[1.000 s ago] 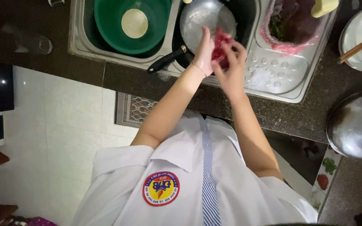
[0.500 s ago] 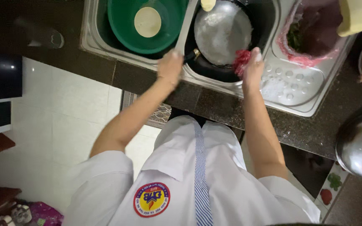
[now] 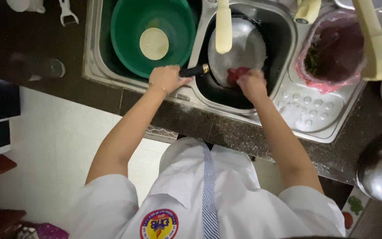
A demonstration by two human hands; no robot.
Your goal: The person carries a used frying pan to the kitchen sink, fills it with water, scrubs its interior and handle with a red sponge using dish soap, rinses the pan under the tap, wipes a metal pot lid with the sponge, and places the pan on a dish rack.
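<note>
Left hand [image 3: 168, 78] grips pan handle [image 3: 193, 71]; right hand [image 3: 252, 84] clutches red scrubber [image 3: 236, 74] against pan.

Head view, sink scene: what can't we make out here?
- Red scrubbing thing: mostly hidden under the right hand; cloth or sponge, cannot tell.
- Frying pan: partly covered by the cream faucet; its handle end is hidden inside the left hand.
- Pink bag: contents too dark to identify.
- Metal pot: cut off by the right edge.
- Green basin: top cut off by the frame.
</note>
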